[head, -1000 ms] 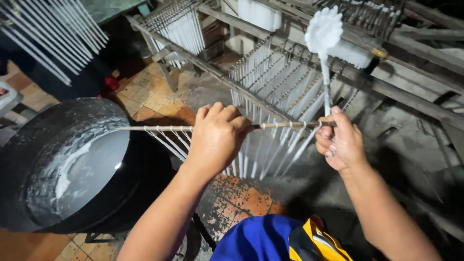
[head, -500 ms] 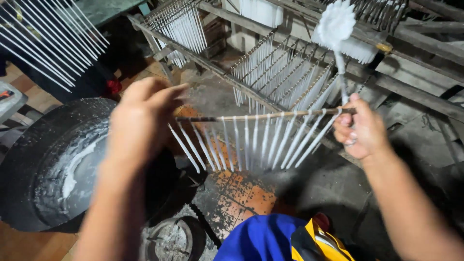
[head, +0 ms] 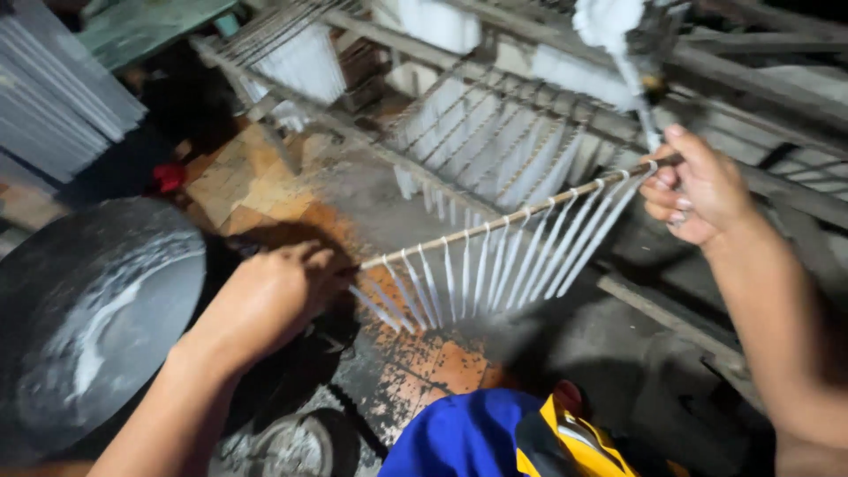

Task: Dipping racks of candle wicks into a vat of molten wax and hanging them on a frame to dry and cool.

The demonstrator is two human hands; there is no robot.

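Observation:
A thin wooden stick [head: 512, 221] carries several slim white candles [head: 495, 274] that hang from it in a row. It slants from lower left to upper right. My left hand [head: 274, 300] is curled at its low left end. My right hand [head: 698, 190] grips its high right end. The same hand also holds the handle of a rod with a fluffy white head [head: 609, 22], which points upward.
A big black round pan [head: 97, 318] smeared with white wax sits at the left. Behind the stick stand wooden racks [head: 495, 141] hung with more rows of white candles. A bundle of white rods [head: 62, 97] fills the top left. Blue and yellow clothing [head: 503, 442] shows below.
The stick has gone from level to slanted, its left end lower. My left hand has dropped from open above the stick to its left end. The view has moved closer.

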